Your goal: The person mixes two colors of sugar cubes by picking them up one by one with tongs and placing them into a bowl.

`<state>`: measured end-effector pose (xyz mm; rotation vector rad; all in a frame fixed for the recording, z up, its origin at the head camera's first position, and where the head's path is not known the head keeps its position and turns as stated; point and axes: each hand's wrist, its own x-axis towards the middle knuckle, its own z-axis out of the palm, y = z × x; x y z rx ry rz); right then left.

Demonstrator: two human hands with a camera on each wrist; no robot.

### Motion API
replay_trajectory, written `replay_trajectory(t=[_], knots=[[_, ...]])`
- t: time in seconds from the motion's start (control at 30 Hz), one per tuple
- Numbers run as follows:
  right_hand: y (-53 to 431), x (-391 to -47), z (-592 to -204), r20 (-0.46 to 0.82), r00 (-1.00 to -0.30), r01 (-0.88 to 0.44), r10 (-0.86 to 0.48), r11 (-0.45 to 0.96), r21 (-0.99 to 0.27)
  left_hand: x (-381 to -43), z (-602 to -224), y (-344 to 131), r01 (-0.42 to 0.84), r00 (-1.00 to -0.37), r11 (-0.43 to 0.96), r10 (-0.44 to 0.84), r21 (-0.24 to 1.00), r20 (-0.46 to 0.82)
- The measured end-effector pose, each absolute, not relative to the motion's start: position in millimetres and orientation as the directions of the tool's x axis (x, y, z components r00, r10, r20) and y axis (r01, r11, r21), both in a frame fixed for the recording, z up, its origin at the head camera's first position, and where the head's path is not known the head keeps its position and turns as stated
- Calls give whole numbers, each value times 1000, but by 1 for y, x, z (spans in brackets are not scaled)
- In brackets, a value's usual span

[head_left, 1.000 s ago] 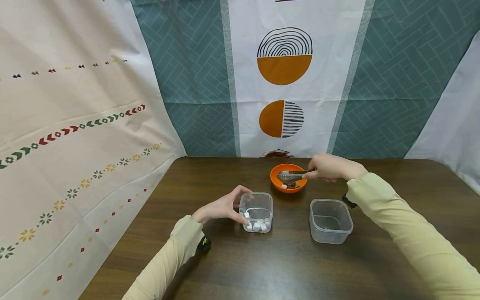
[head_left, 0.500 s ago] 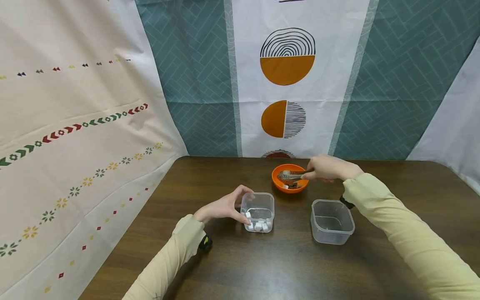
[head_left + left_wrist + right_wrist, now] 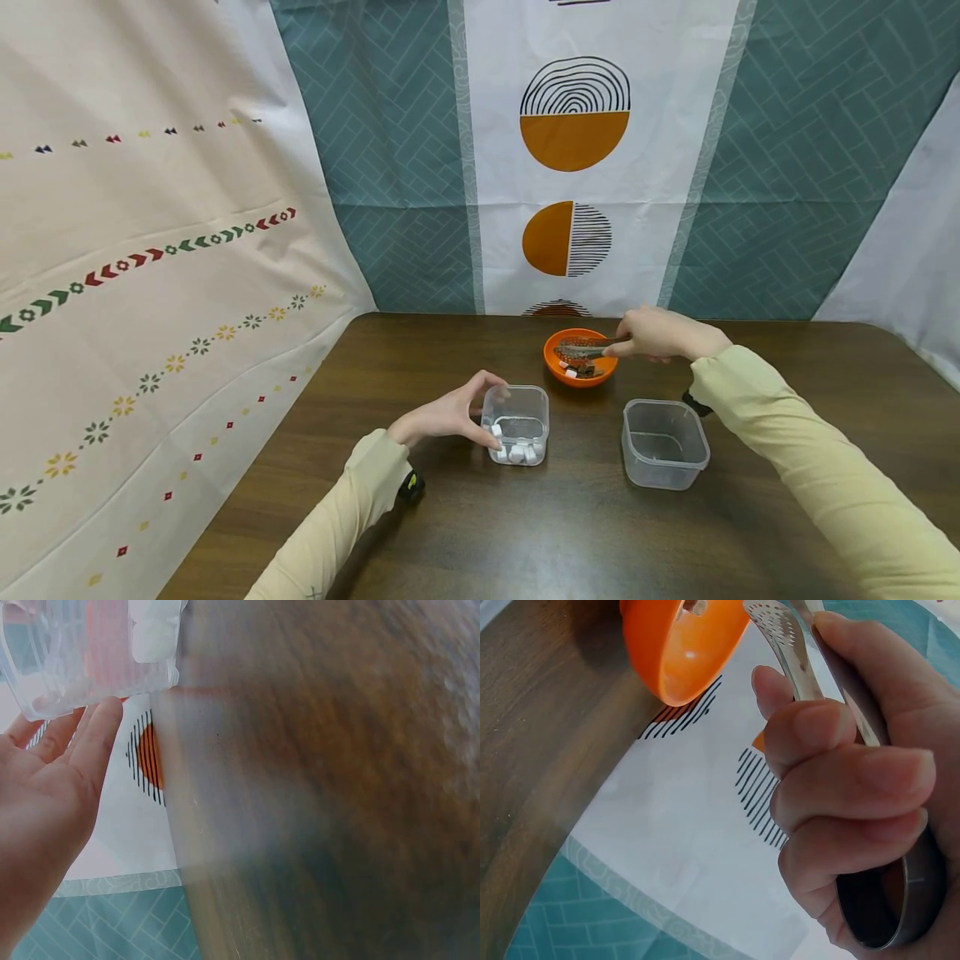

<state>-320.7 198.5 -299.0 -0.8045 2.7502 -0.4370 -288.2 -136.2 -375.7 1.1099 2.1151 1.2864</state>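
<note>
My left hand [image 3: 450, 412] holds the left side of a clear plastic container [image 3: 515, 404], thumb at its front corner and fingers behind. Several white cubes [image 3: 517, 453] lie in that container. In the left wrist view its fingertips [image 3: 105, 716] touch the container's wall. My right hand [image 3: 663, 333] grips metal tongs [image 3: 588, 352] over an orange bowl [image 3: 552, 365]. In the right wrist view the fingers curl round the tongs [image 3: 799, 664], which have perforated ends. White and dark brown pieces [image 3: 581, 371] lie in the bowl under the tongs, partly hidden.
A second clear plastic container [image 3: 663, 442] stands to the right, in front of the right forearm, with nothing visible in it. Everything sits on a dark wooden table [image 3: 562, 533]. Patterned cloths [image 3: 577, 167] hang behind the table and along its left side.
The tongs have turned a little, and their two arms look further apart over the bowl. My left hand and the container stay in place; the view has shifted slightly.
</note>
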Motion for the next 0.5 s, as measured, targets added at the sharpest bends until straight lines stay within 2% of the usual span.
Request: replay_trajectory(t=[0.3, 0.5], knots=[[197, -309, -293, -118, -823, -480, -555, 791, -379, -288, -377, -136, 405, -591, 245, 805, 881, 47], [186, -290, -284, -78, -791, -523, -607, 737, -428, -289, -377, -137, 400, -593, 233, 804, 886, 56]])
